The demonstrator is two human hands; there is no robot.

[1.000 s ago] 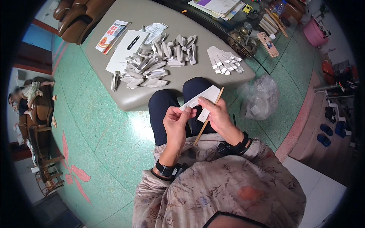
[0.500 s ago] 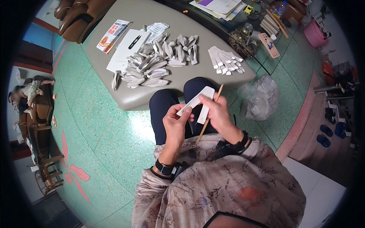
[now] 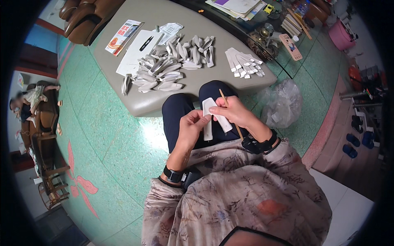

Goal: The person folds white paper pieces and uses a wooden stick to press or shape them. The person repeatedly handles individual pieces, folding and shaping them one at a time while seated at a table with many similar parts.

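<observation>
Over my lap, a white strip of paper or fabric is bent into an upside-down V. Its left leg is pinched between the thumb and fingers of my left hand. My right hand is closed, its thumb pressing on the strip near the bend. A thin wooden stick runs through the same hand, its lower end showing below the fingers. On the grey padded surface ahead lie a heap of folded grey-white pieces and, to the right, a fan of flat white strips.
A white sheet bearing black thread snips lies beside a printed booklet. A clear plastic bag sits on the green floor at my right. Farther right are a pink bucket and dark slippers.
The strip has turned from slanting up to the right to a more upright upside-down V. The stick's upper end has swung to the left. Both hands stay on the strip.
</observation>
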